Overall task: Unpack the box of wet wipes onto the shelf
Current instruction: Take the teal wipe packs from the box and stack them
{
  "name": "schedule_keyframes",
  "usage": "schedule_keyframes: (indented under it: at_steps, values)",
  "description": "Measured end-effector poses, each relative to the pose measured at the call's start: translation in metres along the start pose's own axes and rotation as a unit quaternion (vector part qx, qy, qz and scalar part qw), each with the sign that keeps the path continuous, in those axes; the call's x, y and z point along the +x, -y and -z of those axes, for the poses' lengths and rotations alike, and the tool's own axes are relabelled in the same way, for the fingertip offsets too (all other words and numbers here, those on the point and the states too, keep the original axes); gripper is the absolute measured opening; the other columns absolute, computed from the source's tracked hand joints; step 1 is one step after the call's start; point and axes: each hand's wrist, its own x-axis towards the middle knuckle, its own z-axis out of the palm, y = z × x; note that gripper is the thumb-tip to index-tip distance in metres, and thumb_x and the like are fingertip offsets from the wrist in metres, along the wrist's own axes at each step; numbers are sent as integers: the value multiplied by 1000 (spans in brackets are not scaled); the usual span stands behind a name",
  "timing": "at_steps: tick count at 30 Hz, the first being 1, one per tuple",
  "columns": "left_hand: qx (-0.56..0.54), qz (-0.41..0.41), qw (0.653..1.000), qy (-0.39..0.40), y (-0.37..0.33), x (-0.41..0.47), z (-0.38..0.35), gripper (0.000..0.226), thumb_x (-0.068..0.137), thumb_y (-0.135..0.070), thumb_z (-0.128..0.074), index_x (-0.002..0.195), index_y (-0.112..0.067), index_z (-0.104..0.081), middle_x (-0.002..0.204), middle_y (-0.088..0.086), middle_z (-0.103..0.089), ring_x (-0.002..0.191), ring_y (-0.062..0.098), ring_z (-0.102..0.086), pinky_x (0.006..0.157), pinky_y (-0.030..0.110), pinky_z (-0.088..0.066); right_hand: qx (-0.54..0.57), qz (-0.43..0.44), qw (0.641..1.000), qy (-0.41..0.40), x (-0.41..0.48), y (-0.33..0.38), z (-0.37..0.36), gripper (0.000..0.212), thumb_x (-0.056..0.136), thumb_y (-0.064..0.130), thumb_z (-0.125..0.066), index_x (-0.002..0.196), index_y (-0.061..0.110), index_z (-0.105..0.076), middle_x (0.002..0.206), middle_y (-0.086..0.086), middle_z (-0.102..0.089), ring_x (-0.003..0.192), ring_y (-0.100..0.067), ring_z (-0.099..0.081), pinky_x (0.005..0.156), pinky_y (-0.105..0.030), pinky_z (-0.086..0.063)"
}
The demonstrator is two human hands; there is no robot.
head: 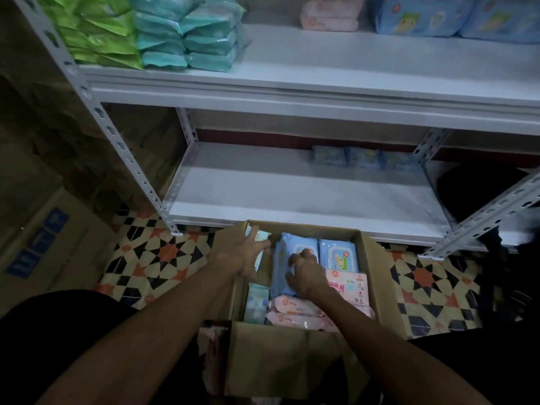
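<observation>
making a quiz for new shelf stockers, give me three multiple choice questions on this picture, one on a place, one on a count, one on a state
1. Where do the green packs lie?
A. in the carton on the floor
B. on the upper shelf, left end
C. on the tiled floor

2. How many small blue packs show at the back of the lower shelf?
A. one
B. three
C. six

3. What is the left hand doing?
A. hanging idle
B. pressing flat on a shelf
C. gripping a pale teal pack in the box

Answers:
1 B, they are stacked there beside the teal packs.
2 B, three lie side by side.
3 C, its fingers curl round the pack at the box's far left corner.
</observation>
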Motion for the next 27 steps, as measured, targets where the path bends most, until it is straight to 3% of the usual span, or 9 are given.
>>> schedule_keyframes:
  at_steps: [3,8,12,18,23,27]
  values:
    - [23,29,999,-6,12,-12,6,82,70,-31,-82,137,-29,-37,159,16,7,132,42,-39,87,36,-48,-26,42,999,-5,4,30,-6,29,92,24,-55,117,12,-63,125,-12,-54,113,-30,-53,94,-40,-48]
    - [14,78,996,32,20,-24,-12,83,73,-33,-77,140,-33,-30,157,16,-4,136,42,-29,98,41,-46,-65,88,980,168,13,61,-36,37,92,21,-57,122,-1,-58,127,-22,-57,118,-37,-56,95,-40,-48]
    - [14,79,997,13,18,-22,-13,68,71,-33,-77,125,-31,-37,153,11,-12,127,38,-38,89,38,-46,-138,74,949,273,16,63,-56,46,92,23,-61,130,-2,-55,136,-18,-54,123,-33,-54,97,-38,-46]
    - [4,77,997,3,21,-16,-17,68,70,-34,-78,123,-33,-37,149,8,-16,120,37,-42,86,39,-51,-181,60,936,296,19,65,-55,60,91,26,-63,141,1,-42,135,-18,-54,121,-33,-55,97,-43,-48]
    - [-1,71,997,6,23,-14,-17,72,70,-35,-78,128,-32,-36,148,8,-16,125,37,-35,86,40,-47,-200,67,929,304,23,67,-53,41,88,20,-66,121,-4,-60,124,-19,-61,113,-33,-59,93,-41,-50]
    - [-22,71,997,12,21,-16,-14,63,69,-31,-78,118,-33,-39,145,8,-18,119,36,-40,77,34,-45,-193,70,930,303,26,64,-58,37,86,19,-68,116,-2,-63,124,-17,-62,117,-32,-58,96,-40,-48]
